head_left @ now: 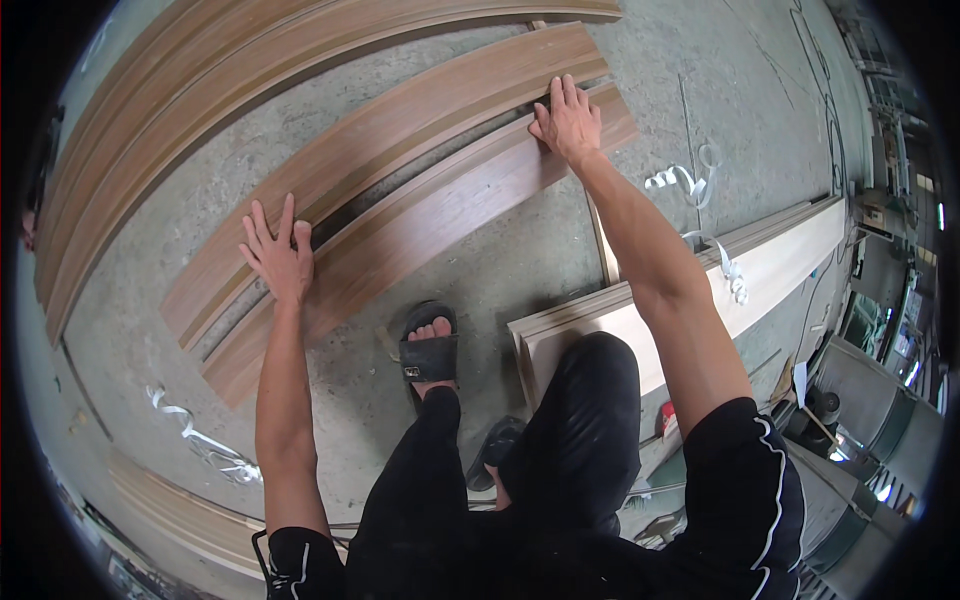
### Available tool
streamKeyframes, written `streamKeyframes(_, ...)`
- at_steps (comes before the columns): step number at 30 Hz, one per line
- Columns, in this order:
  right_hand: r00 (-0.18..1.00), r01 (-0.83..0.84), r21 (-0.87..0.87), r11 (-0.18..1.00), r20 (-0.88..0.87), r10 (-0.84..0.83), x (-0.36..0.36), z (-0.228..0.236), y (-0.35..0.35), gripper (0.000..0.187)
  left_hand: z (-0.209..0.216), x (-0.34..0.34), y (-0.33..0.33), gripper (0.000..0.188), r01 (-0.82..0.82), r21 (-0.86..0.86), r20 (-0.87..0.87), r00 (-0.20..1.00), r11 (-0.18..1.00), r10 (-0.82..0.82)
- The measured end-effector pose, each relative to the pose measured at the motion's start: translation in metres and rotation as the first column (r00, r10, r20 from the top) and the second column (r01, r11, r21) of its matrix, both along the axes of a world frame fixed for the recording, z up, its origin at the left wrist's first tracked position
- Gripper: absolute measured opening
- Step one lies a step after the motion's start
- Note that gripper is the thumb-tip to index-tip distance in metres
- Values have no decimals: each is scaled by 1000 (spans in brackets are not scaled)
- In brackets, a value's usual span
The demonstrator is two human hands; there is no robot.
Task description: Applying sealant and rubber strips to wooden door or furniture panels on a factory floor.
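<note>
Two long brown wooden boards lie side by side on the floor, a narrow dark gap between them. My left hand (277,250) rests near their left end, fingers spread across the inner edge of the far board (380,130). Toward the right end, my right hand (568,118) lies over the gap, its fingers stretched onto the far board and its palm by the near board (450,205). Neither hand is wrapped round anything. Both boards have grooved, stepped edges along the gap.
More long brown boards (200,95) lie beyond, at the upper left. A stack of pale boards (740,290) is by my right knee. Curled white strapping (690,183) lies on the concrete floor (690,60), with more strapping (205,445) at the left. Machinery stands at the far right.
</note>
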State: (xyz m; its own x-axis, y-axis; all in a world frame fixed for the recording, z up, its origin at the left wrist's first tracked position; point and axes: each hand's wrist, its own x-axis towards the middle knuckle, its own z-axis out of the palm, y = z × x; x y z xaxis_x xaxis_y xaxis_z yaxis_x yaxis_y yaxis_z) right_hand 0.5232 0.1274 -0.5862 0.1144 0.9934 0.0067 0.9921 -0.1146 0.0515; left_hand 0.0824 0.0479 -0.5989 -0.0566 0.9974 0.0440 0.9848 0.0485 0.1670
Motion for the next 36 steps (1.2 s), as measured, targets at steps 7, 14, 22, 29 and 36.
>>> streamKeyframes(7,976,-216,43,975,38,215,-21,3,-5,65,0,-7,-1,46,30,-29,-94,995,999,-33)
streamKeyframes(14,946,-307,-67,949,89,312,-10,-5,4,69,-7,-7,-1,49,29,-47,-99,994,998,-34)
streamKeyframes(22,934,-297,-196,935,143,327,-35,5,6,67,-9,-12,0,52,-22,-54,-13,1000,998,22)
streamKeyframes(29,774,-632,-97,769,-56,630,-132,3,-34,68,13,-26,14,62,-58,-120,65,996,991,66)
streamKeyframes(36,762,-647,-11,762,-29,647,-165,3,-39,52,9,-35,30,68,-73,-132,94,992,989,86)
